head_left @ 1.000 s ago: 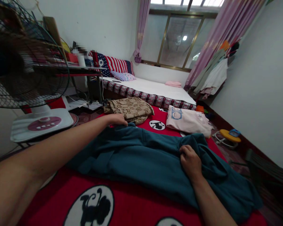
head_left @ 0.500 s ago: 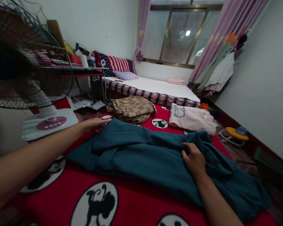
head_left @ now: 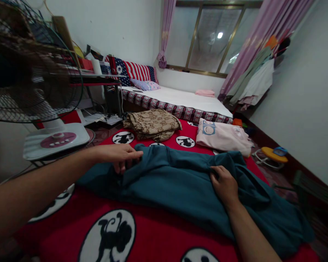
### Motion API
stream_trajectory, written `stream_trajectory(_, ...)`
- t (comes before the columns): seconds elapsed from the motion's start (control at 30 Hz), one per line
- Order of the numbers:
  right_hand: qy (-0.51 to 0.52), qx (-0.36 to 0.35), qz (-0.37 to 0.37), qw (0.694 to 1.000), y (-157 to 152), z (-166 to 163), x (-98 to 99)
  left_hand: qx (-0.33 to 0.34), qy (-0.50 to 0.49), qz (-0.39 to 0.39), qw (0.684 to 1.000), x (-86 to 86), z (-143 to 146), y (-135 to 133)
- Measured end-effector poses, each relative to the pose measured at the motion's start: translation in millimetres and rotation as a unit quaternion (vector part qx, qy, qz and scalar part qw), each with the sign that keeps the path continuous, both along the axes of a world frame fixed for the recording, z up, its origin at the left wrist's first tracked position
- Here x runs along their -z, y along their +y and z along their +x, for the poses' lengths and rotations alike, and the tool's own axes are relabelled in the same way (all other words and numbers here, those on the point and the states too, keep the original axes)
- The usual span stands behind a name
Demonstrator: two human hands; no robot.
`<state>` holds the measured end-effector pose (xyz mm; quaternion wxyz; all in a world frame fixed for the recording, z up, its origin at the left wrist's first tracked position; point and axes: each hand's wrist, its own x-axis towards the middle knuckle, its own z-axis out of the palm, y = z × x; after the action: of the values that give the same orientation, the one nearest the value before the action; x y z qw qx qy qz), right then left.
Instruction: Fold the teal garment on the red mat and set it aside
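Across the middle of the red blanket (head_left: 153, 233) lies a teal sweatshirt (head_left: 180, 185), its left edge pinched in the left hand (head_left: 120, 155), while the right hand (head_left: 225, 183) seems pressed flat, bunching cloth, apparently to steady it.

Home bedroom: bed (head_left: 180, 102), pillows (head_left: 144, 85), curtains (head_left: 246, 47), fan (head_left: 30, 72).

Teal garment (head_left: 180, 182) spread rumpled across red blanket, left corner folded.

Single head-worn view, facing forward and down, close over red blanket (head_left: 153, 233), edges perhaps distorted
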<state>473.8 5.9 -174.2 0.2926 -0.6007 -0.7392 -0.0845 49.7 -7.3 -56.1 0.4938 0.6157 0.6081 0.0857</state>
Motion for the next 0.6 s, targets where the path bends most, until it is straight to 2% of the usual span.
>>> stream_trajectory(0.07,0.002,0.000,0.001,1.000,0.4,0.1,0.2,-0.049,-0.004,0.026,0.998,5.9,-0.9,-2.3)
stream_trajectory(0.13,0.005,-0.001,0.001,1.000,0.7,0.7,0.9,-0.107,-0.060,0.075,0.990,15.6,-3.7,0.7)
stream_trajectory(0.2,0.008,-0.005,-0.001,1.000,0.7,1.2,1.6,-0.167,-0.134,0.135,0.967,25.0,-8.6,9.1)
stream_trajectory(0.3,0.026,-0.015,0.021,0.999,-0.1,0.6,1.2,-0.287,-0.209,0.250,0.901,30.6,-21.4,32.7)
stream_trajectory(0.4,0.043,-0.017,0.070,0.996,-0.9,-1.2,-1.0,-0.392,-0.209,0.349,0.825,25.9,-38.6,63.2)
stream_trajectory(0.43,0.039,-0.018,0.082,0.996,-0.9,-1.6,-1.7,-0.404,-0.189,0.362,0.819,24.1,-43.7,71.9)
stream_trajectory(0.5,0.017,-0.019,0.096,0.995,-0.5,-1.7,-2.7,-0.375,-0.119,0.383,0.836,23.0,-49.9,82.5)
stream_trajectory(0.6,-0.022,-0.007,0.099,0.995,0.3,-1.0,-2.9,-0.242,0.024,0.462,0.853,30.0,-45.6,77.4)
